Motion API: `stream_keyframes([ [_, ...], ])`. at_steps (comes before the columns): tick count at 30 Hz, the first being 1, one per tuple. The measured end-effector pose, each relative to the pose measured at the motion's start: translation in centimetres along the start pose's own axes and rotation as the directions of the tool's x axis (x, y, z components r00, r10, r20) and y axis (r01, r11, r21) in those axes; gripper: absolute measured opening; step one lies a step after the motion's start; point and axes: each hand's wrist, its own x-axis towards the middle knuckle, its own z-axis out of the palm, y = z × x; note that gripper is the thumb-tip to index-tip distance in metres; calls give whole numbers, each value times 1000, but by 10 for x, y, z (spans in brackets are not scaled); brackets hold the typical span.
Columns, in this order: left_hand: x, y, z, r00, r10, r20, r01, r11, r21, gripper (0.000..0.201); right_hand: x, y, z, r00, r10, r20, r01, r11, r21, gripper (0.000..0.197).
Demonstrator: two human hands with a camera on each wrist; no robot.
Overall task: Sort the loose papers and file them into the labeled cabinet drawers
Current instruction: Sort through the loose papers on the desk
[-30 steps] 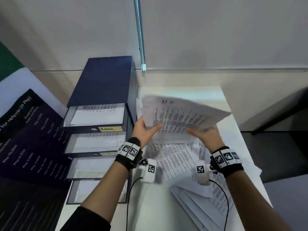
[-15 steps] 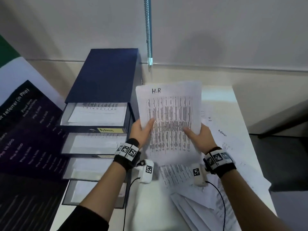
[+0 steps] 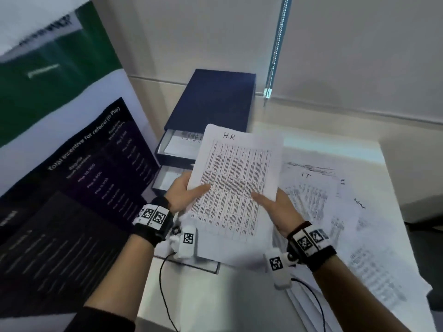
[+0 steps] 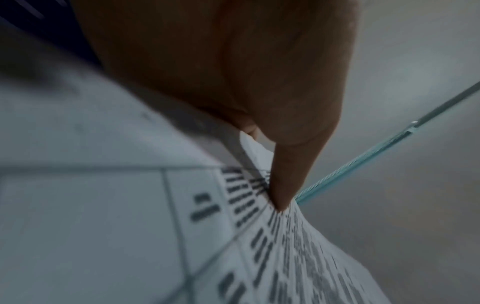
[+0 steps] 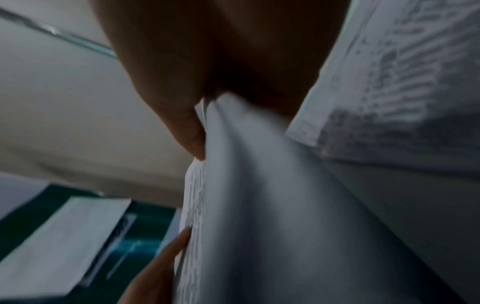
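A white table (image 3: 374, 159) stands against a pale wall, with a dark poster (image 3: 79, 178) at its left and loose papers (image 3: 340, 212) spread over its right. Left hand (image 3: 184, 190) and right hand (image 3: 275, 207) each pinch the H.R sheet (image 3: 237, 183), held above the table just right of the navy cabinet (image 3: 215, 99), whose upper drawers (image 3: 175, 149) stand pulled out

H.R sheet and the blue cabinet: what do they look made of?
H.R sheet: thin white printer paper, matte; it bends between the thumbs of both hands, left and right. Cabinet: dark blue, dull and unglossy with crisp edges, perhaps covered board or plastic; the look leaves it open.
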Motion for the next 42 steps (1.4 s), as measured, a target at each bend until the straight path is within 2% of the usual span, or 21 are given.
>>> stream_keyframes([
  [3, -38, -42, -40, 992, -121, -27, 120, 992, -34, 37, -16, 41, 53, 966, 143, 216, -149, 989, 11, 53],
  [5, -62, -69, -67, 979, -198, -52, 200, 980, 26, 33, -27, 64, 90, 931, 217, 292, -220, 975, -23, 41],
  [7, -84, -92, -91, 959, -274, -73, 277, 960, 38, 31, -37, 83, 124, 898, 267, 349, -268, 962, -48, 42],
  [9, -102, -118, -114, 929, -335, -158, 340, 941, -1, 30, -47, 94, 157, 854, 312, 416, -355, 935, 28, 43],
  [12, -120, -144, -145, 890, -367, -272, 375, 927, -23, 29, -58, 95, 197, 804, 372, 464, -447, 892, 59, 40],
  [16, -135, -134, -159, 892, -350, -286, 350, 935, -54, 34, -62, 92, 220, 789, 398, 468, -463, 886, 26, 36],
  [21, -129, -111, -163, 936, -270, -228, 257, 963, -84, 38, -63, 73, 212, 821, 350, 451, -409, 912, 38, 41],
  [25, -117, -86, -165, 969, -214, -124, 205, 976, -79, 46, -51, 57, 186, 884, 285, 371, -363, 918, 162, 44],
  [29, -102, -79, -160, 966, -256, 27, 254, 965, 61, 64, -38, 47, 150, 903, 305, 302, -383, 889, 251, 43],
  [31, -97, -73, -149, 955, -264, 135, 243, 958, 155, 54, -34, 41, 136, 897, 336, 288, -411, 873, 261, 41],
  [33, -88, -70, -141, 937, -259, 232, 237, 964, 120, 37, -29, 36, 126, 886, 364, 288, -438, 860, 262, 43],
  [34, -85, -70, -139, 932, -260, 251, 243, 965, 97, 36, -26, 33, 122, 882, 375, 284, -449, 853, 268, 43],
  [37, -71, -73, -140, 921, -282, 269, 296, 955, -13, 47, -18, 20, 117, 878, 411, 247, -471, 835, 286, 35],
  [40, -57, -72, -142, 932, -305, 196, 342, 919, -197, 39, -8, 6, 113, 878, 445, 177, -478, 837, 266, 19],
  [42, -50, -68, -138, 941, -301, 155, 333, 903, -272, 44, 1, 3, 107, 894, 443, 72, -446, 856, 262, 13],
])
